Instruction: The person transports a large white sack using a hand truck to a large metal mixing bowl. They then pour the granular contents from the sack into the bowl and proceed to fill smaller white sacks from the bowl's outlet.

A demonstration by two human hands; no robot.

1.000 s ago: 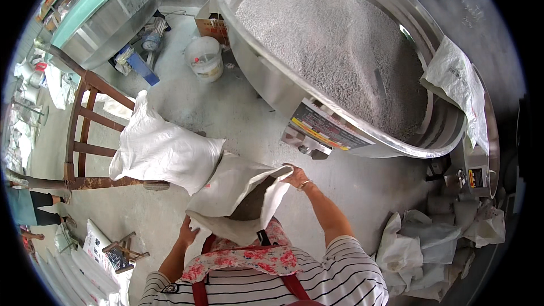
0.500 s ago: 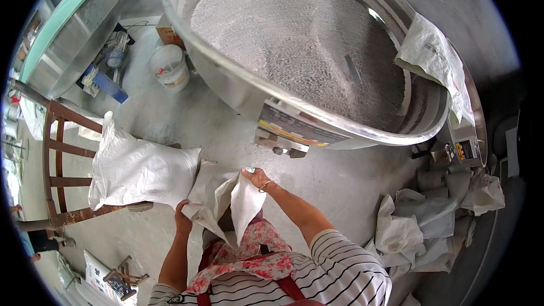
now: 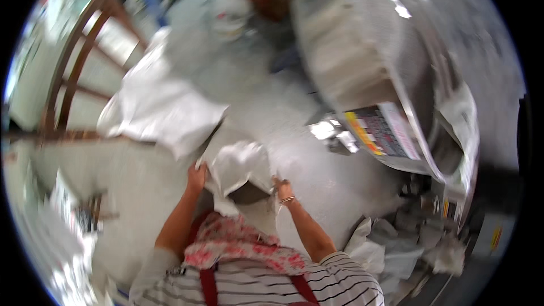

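Between my two hands is a white woven sack (image 3: 241, 158), its mouth spread wide toward me so that its dark inside shows. My left hand (image 3: 196, 175) is closed on the left side of the rim. The right side of the rim is in my right hand (image 3: 283, 187), which wears a bracelet; its fingers are partly blurred. Just beyond the left hand, a filled white sack (image 3: 161, 105) leans on a brown wooden chair (image 3: 71, 88).
A large steel drum (image 3: 334, 39) with a label panel stands at the right, a white sack (image 3: 462, 119) draped over its rim. Crumpled sacks (image 3: 396, 249) are heaped on the floor at lower right. Farther off stands a white bucket (image 3: 231, 14).
The view has swung left, so the drum sits farther right. The sack in my hands has gone from folded to spread at the mouth, and my hands are now nearly level.
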